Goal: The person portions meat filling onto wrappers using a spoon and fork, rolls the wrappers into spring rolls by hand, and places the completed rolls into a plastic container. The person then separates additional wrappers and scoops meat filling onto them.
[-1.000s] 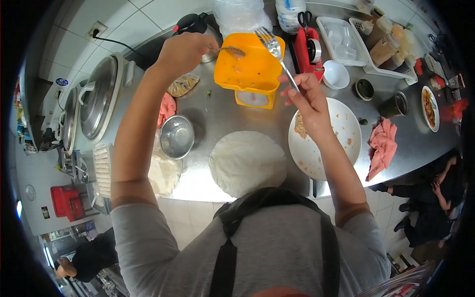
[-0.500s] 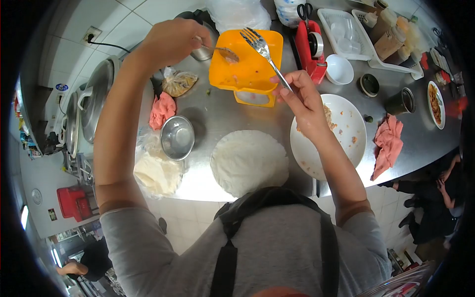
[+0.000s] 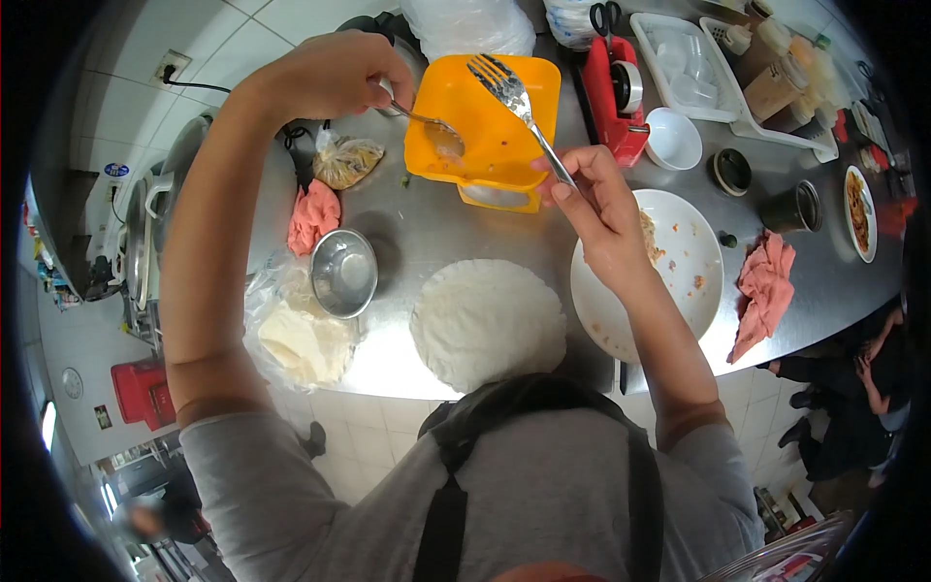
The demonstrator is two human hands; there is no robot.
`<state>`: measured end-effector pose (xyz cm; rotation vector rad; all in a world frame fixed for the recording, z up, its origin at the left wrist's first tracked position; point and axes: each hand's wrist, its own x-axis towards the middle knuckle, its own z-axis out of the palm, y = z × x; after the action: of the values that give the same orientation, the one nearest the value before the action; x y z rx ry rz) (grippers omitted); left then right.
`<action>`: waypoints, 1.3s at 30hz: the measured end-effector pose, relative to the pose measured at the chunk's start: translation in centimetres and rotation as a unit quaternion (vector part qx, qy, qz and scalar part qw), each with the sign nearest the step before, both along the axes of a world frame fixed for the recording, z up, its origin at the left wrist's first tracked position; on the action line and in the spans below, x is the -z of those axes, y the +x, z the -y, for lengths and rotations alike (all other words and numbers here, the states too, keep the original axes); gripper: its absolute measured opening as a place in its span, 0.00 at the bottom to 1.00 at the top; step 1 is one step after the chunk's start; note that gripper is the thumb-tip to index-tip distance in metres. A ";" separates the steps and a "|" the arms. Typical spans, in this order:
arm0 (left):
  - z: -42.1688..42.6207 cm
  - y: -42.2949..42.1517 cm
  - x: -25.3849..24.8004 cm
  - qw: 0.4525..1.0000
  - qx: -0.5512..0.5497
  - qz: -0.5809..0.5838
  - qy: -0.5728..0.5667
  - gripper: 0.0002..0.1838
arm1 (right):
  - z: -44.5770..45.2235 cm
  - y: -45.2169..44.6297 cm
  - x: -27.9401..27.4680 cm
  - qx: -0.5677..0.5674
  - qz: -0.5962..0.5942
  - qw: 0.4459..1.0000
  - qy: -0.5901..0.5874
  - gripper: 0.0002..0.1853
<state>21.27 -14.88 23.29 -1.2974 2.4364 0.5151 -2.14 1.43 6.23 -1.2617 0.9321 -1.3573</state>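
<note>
My left hand [image 3: 335, 76] pinches the handle of a spoon [image 3: 438, 128], whose bowl is over the inside of a yellow-orange plastic container [image 3: 475, 87]. A few small food bits cling to the container. In my right hand [image 3: 599, 199] is a fork [image 3: 512, 95], tines pointing up and away over the container's right side. Below my right wrist lies a white plate [image 3: 693, 242] with food scraps, partly hidden by the forearm. A round, flat white sheet of dough [image 3: 488, 325] rests on the steel counter in front of me.
Left of the dough stand a metal bowl [image 3: 343, 274] and a plastic bag with a pale block [image 3: 305, 339]. Pink cloths [image 3: 313, 215] lie on both sides. A red tape dispenser [image 3: 613, 107], white bowl [image 3: 673, 139] and bottle basket [image 3: 776, 126] line the back right.
My left hand and the spoon have shifted slightly, the spoon bowl now lower in the container. The fork stays nearly in place. The whole view has moved a little.
</note>
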 end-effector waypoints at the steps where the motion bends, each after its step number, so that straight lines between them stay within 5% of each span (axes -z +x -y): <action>1: 0.0 0.4 0.5 0.996 0.056 -0.012 -0.061 0.09 | 0.0 0.0 -0.1 0.001 0.002 1.000 -0.001 0.07; 3: -0.2 0.2 0.5 0.986 0.111 -0.023 -0.122 0.09 | -0.1 0.1 0.0 0.002 0.003 1.000 -0.002 0.07; 5: -0.6 -1.6 -0.5 0.997 0.006 0.067 -0.028 0.09 | -0.1 0.1 0.1 0.001 -0.001 1.000 -0.002 0.07; 9: 0.4 -1.5 -0.1 0.994 0.014 0.103 0.034 0.09 | 0.0 0.2 0.2 0.005 0.000 1.000 -0.006 0.06; 15: 0.1 -1.0 1.9 0.993 0.006 -0.044 0.109 0.09 | 0.2 0.2 0.3 0.002 0.005 1.000 -0.016 0.07; 24: 0.2 3.1 3.9 0.996 -0.006 -0.089 0.003 0.13 | 0.1 0.3 0.0 0.008 0.004 1.000 -0.012 0.07; 27: -0.3 3.9 6.4 0.972 0.046 -0.230 -0.009 0.13 | 0.2 0.3 0.0 0.004 0.006 1.000 0.000 0.07; 35: -0.3 4.4 6.6 0.959 -0.032 -0.239 0.147 0.16 | 0.3 -0.1 0.5 0.004 -0.002 1.000 -0.011 0.07; 39: -0.8 4.9 6.5 0.964 0.004 -0.259 -0.065 0.16 | 0.0 0.0 -0.5 0.016 0.003 1.000 -0.009 0.07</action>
<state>26.13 -14.11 16.77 -1.3340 2.9400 0.7892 -2.16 1.47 6.71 -1.2596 0.9415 -1.3963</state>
